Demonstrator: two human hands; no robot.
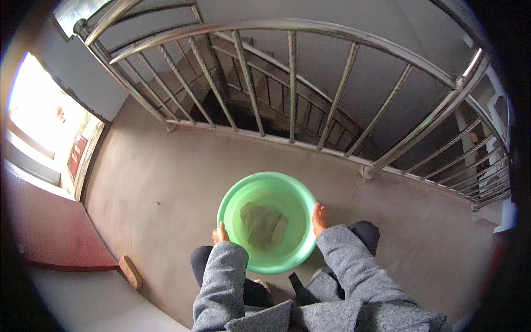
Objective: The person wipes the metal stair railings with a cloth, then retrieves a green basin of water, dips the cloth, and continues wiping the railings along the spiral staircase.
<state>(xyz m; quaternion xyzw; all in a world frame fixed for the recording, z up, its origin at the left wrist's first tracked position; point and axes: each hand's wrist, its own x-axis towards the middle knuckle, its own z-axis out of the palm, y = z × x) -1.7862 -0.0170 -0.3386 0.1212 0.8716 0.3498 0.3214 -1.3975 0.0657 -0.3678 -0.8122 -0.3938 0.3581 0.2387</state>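
Observation:
In front of me is a round green plastic basin [269,177] holding some water. A greyish-brown cloth [262,226] lies in the water near the middle of the basin. My left hand [220,233] grips the basin's left rim, thumb on top. On the opposite side, my right hand [320,218] holds the right rim. The fingers of both hands are partly hidden behind the rim. Whether the basin rests on the floor or is lifted cannot be seen clearly.
A metal stair railing [292,87] curves across the far side, with a stairwell [244,112] behind it. To the left are a red door [58,224] and a bright doorway [41,120]. A brick [130,272] sits by the door on the concrete floor [153,174].

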